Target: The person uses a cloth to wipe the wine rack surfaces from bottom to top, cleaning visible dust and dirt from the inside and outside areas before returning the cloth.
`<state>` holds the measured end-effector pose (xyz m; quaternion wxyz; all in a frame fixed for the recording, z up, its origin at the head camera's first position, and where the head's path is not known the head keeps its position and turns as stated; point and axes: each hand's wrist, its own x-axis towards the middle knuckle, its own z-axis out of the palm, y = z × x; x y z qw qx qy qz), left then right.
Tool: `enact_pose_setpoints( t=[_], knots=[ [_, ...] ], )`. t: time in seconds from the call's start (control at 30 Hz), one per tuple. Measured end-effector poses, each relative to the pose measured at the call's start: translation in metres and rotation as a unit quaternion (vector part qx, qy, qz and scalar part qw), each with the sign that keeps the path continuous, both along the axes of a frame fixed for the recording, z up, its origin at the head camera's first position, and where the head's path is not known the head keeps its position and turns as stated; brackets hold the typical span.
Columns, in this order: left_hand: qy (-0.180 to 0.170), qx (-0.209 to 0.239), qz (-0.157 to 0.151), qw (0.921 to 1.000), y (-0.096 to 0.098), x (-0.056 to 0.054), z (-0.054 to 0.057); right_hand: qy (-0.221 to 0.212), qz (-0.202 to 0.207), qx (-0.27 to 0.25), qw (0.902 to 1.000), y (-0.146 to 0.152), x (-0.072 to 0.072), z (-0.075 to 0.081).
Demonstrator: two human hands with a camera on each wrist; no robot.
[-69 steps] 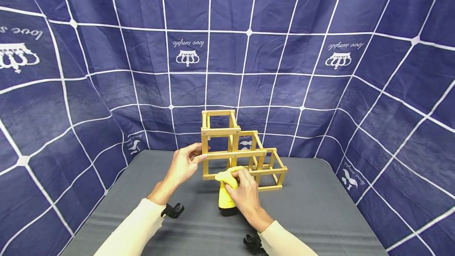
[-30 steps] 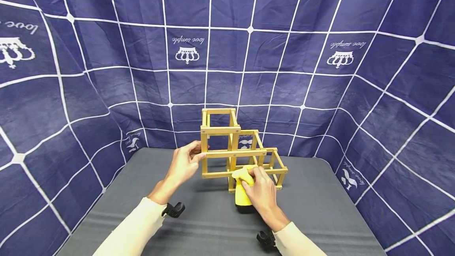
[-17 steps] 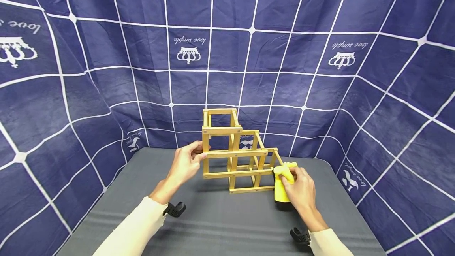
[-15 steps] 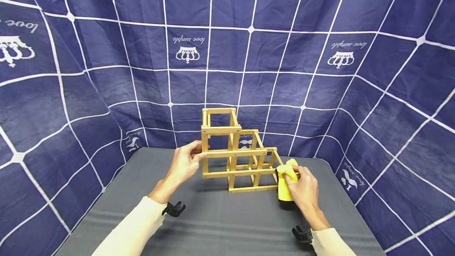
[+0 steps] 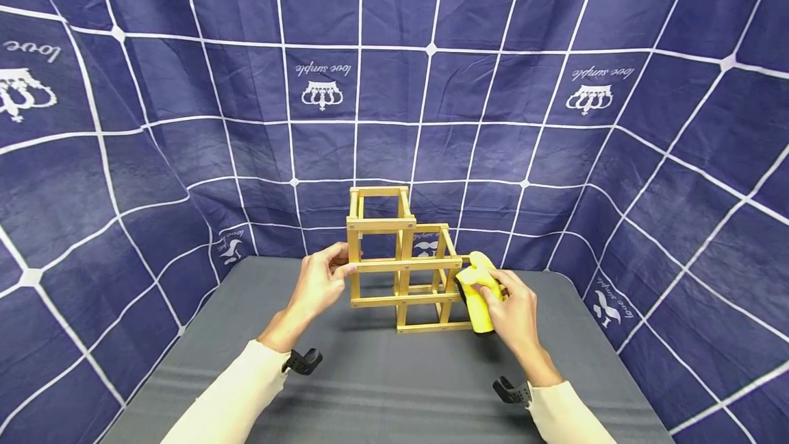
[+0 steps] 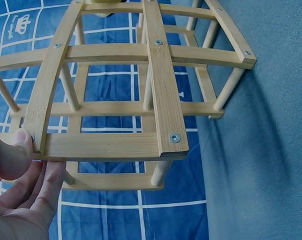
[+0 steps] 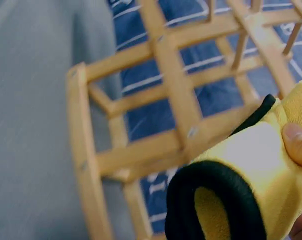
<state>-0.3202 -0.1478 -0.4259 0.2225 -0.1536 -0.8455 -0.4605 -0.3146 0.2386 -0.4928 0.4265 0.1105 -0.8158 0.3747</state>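
Observation:
A stepped rack of light wooden bars (image 5: 382, 266) stands on the grey surface in the head view, tallest at its left. My left hand (image 5: 319, 283) grips its left upright; in the left wrist view the thumb lies on the bar (image 6: 167, 90) side and the fingers go beneath. At the rack's lower right, my right hand (image 5: 516, 310) pinches a folded yellow cloth (image 5: 477, 297) with dark edging. That cloth covers part of the rack's right end. In the right wrist view the cloth (image 7: 241, 150) overlaps a wooden bar, and only the thumb and some fingertips show.
Grey fabric (image 5: 370, 389) covers the surface under the rack. A navy curtain (image 5: 394, 88) with white grid lines hangs behind and on both sides. Each wrist wears a black camera mount (image 5: 303, 362).
My right hand has carried the cloth from the rack's lower middle rightward to its right end, then up and slightly back left. My left hand keeps its grip on the upright.

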Motion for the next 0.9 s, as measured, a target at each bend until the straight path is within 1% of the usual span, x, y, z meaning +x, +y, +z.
enact_pose_setpoints(
  t=[0.07, 0.17, 0.27, 0.3, 0.37, 0.47, 0.6, 0.67, 0.7, 0.77, 0.83, 0.9],
  knots=[
    [0.001, -0.003, 0.004, 1.0000, -0.001, -0.001, -0.001, -0.025, 0.021, -0.023, 0.9992, -0.007, -0.003, 0.007],
    [-0.002, -0.007, 0.010, 0.9999, -0.001, -0.001, -0.002, -0.087, 0.048, -0.051, 0.9937, -0.017, -0.007, 0.011],
    [-0.006, -0.008, 0.011, 0.9999, 0.000, -0.001, -0.003, -0.147, 0.066, -0.056, 0.9854, -0.022, -0.010, 0.007],
    [-0.006, -0.008, 0.010, 0.9999, 0.000, -0.001, -0.003, -0.162, 0.067, -0.053, 0.9832, -0.023, -0.010, 0.005],
    [-0.002, -0.010, 0.004, 0.9999, 0.001, -0.002, -0.003, -0.176, 0.067, -0.046, 0.9810, -0.024, -0.010, 0.001],
    [0.006, -0.012, 0.000, 0.9999, 0.001, -0.003, -0.003, -0.183, 0.061, -0.025, 0.9810, -0.024, -0.011, 0.000],
    [0.009, -0.011, 0.007, 0.9999, 0.000, -0.004, -0.001, -0.189, 0.051, 0.022, 0.9804, -0.024, -0.014, 0.003],
    [0.008, -0.011, 0.011, 0.9999, -0.001, -0.004, 0.000, -0.187, 0.047, 0.022, 0.9810, -0.024, -0.016, 0.004],
    [0.007, -0.010, 0.012, 0.9998, -0.001, -0.004, 0.000, -0.184, 0.045, 0.008, 0.9819, -0.025, -0.016, 0.005],
    [0.008, -0.011, 0.011, 0.9998, -0.001, -0.004, -0.001, -0.172, 0.046, -0.037, 0.9834, -0.026, -0.015, 0.005],
    [0.009, -0.010, 0.009, 0.9999, -0.001, -0.004, -0.001, -0.158, 0.055, -0.093, 0.9816, -0.028, -0.012, 0.004],
    [0.011, -0.007, 0.005, 0.9999, 0.000, -0.004, -0.002, -0.133, 0.061, -0.138, 0.9796, -0.031, -0.009, 0.002]
  ],
)
